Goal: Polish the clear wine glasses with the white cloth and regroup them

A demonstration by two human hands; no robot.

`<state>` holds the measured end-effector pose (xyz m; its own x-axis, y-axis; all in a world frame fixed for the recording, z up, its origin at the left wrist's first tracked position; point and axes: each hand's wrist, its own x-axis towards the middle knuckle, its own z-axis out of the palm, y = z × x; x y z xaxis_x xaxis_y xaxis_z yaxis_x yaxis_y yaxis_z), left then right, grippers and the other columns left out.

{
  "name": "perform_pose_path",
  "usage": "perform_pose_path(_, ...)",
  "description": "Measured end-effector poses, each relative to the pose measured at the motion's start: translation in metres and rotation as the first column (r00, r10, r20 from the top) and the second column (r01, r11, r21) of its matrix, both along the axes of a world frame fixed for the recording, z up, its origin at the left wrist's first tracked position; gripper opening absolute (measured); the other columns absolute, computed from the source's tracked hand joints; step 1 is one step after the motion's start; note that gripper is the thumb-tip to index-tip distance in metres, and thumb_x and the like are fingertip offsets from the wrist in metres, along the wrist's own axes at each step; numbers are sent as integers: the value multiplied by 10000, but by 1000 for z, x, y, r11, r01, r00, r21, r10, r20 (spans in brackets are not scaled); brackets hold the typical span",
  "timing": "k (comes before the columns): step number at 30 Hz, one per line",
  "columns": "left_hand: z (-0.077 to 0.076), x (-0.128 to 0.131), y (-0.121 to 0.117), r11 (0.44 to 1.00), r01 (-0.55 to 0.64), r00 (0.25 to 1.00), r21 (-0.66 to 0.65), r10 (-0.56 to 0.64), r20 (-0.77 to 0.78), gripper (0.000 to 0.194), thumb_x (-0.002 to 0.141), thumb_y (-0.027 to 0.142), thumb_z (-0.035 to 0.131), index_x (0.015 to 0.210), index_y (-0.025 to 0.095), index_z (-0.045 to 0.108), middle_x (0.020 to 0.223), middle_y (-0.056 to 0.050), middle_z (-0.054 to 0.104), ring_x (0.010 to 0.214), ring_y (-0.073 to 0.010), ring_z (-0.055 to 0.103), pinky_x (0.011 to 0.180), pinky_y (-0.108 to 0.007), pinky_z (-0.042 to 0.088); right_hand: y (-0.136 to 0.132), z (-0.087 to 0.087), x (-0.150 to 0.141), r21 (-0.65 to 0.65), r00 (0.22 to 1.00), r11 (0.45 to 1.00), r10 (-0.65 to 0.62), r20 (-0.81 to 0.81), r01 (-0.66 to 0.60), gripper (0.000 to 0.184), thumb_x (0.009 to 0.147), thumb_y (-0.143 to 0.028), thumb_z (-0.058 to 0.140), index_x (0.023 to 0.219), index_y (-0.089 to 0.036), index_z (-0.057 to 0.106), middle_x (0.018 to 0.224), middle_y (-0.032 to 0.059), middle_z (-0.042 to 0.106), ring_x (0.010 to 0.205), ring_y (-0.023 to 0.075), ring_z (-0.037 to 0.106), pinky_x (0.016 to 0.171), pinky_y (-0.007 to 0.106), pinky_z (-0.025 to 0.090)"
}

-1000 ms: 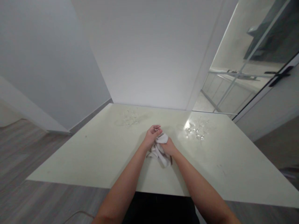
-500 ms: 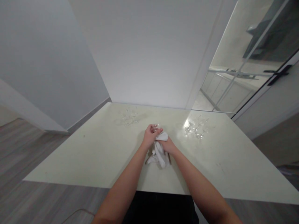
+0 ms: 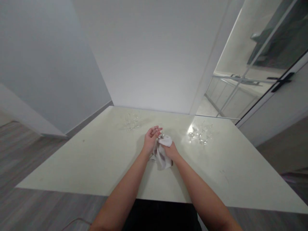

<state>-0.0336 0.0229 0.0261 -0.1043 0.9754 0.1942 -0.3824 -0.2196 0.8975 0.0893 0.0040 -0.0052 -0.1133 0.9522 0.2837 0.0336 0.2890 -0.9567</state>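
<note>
Left hand (image 3: 150, 138): fingers parted; grip cannot be told.
Right hand (image 3: 171, 150): fingers clutching white cloth (image 3: 162, 158), tips hidden.
White cloth: just right of left fingers.
Clear glass (image 3: 161, 136): beside left fingertips.
Glassware (image 3: 200, 134): clusters beyond fingers, either side.

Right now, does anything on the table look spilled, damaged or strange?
No spill is visible. A small dark spot at the left and faint marks at the right stand out against the pale table. The white cloth is rumpled in the right hand. The clear glassware is too blurred to judge.
</note>
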Motion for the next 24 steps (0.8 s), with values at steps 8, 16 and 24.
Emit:
perform_pose_path(8,3,-14,2,995,-84,983,55,74,169,438,771,483,653,1116,233,549,1322,-115,560,966,-144,635,787,-277,493,3,6,7,-209,920,937,-323,-222,278,367,732,-439,625,1004,-194,649,1087,66,690,1049,234,621,951,388,467)
perform_pose_path(16,10,0,-16,960,212,976,184,-198,-90,594,630,311,810,1142,224,523,1317,-135,554,1045,-196,611,912,-372,478,7,-1,-7,-417,804,908,-215,-554,-44,299,664,-409,664,868,-193,639,848,48,735,798,237,685,752,361,545)
perform_pose_path(24,18,13,-42,910,161,809,383,101,-579,640,645,328,796,1237,260,562,1260,-103,596,1150,-265,559,951,-394,456,14,-10,4,-310,850,949,-207,-484,55,287,657,-419,682,815,-184,636,775,42,712,682,189,655,672,300,532)
